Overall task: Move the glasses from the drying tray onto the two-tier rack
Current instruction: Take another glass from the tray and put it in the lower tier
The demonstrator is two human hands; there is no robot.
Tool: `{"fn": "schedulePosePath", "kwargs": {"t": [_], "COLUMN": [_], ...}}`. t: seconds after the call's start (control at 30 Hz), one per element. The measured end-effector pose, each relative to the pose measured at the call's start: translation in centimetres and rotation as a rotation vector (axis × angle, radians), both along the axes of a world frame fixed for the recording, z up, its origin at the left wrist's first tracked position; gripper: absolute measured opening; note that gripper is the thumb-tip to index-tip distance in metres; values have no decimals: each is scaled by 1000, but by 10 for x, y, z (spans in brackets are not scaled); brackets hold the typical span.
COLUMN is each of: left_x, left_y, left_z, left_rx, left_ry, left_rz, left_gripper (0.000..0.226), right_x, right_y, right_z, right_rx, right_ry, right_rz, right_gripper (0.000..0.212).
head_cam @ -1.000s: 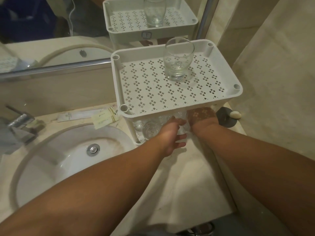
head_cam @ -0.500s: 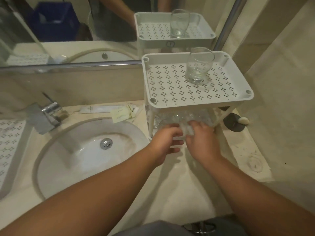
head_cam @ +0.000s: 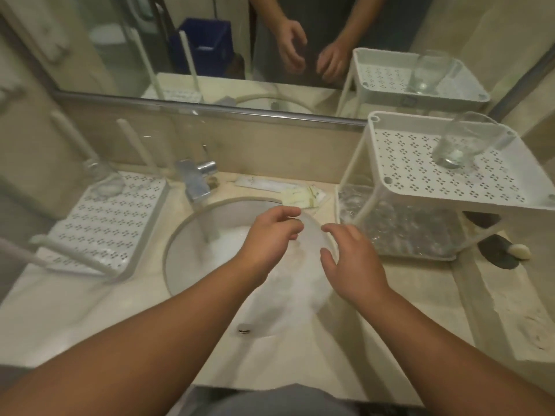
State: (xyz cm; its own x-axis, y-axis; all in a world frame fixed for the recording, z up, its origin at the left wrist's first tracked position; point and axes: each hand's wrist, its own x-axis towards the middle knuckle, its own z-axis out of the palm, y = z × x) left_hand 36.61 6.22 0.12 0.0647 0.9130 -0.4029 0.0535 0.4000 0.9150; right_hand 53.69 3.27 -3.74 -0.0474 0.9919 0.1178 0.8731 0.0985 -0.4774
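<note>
both hands over the sink (head_cam: 192, 253), holding nothing. left hand (head_cam: 271, 235) with fingers loosely curled, grip apart, nothing in it. right hand (head_cam: 351, 259) just right of it, fingers spread and relaxed, grip likewise apart and empty. small gap between the two hands, not touching.

two-tier rack (head_cam: 387, 163) on the surface (head_cam: 420, 295) at the right. one upright glass (head_cam: 459, 148) on the top tier, toward the far right corner. lower tier crowded with more glasses (head_cam: 402, 226), blurred, number not clear.

drying tray (head_cam: 99, 226) on the left of the sink, white and perforated, with upright pegs. one glass on the tray (head_cam: 103, 181) at its far left corner, blurred; cannot tell how it sits.

tap (head_cam: 196, 178) at the far edge of the sink, small packets (head_cam: 303, 195) lying right of it against the back wall. dark dish with a pale soap (head_cam: 518, 250) right of the rack. mirror (head_cam: 210, 40) above, reflecting both hands and the rack's top tier.
</note>
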Motion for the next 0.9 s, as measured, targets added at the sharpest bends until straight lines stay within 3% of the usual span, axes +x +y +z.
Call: {"fn": "schedulePosePath", "kwargs": {"t": [0.37, 0.7, 0.9], "left_x": [-153, -260, -325], "left_y": [8, 18, 34], "left_z": [37, 65, 64], "left_rx": [131, 399, 324], "left_ry": [152, 292, 313], "left_rz": [184, 345, 492], "left_gripper": [22, 27, 28], "right_x": [-142, -273, -336], "right_y": [35, 76, 113], "right_z": [18, 48, 52], "right_rx": [29, 107, 94], "right_ry": [53, 70, 44], "right_rz": [271, 481, 563], "right_gripper": [38, 37, 36]}}
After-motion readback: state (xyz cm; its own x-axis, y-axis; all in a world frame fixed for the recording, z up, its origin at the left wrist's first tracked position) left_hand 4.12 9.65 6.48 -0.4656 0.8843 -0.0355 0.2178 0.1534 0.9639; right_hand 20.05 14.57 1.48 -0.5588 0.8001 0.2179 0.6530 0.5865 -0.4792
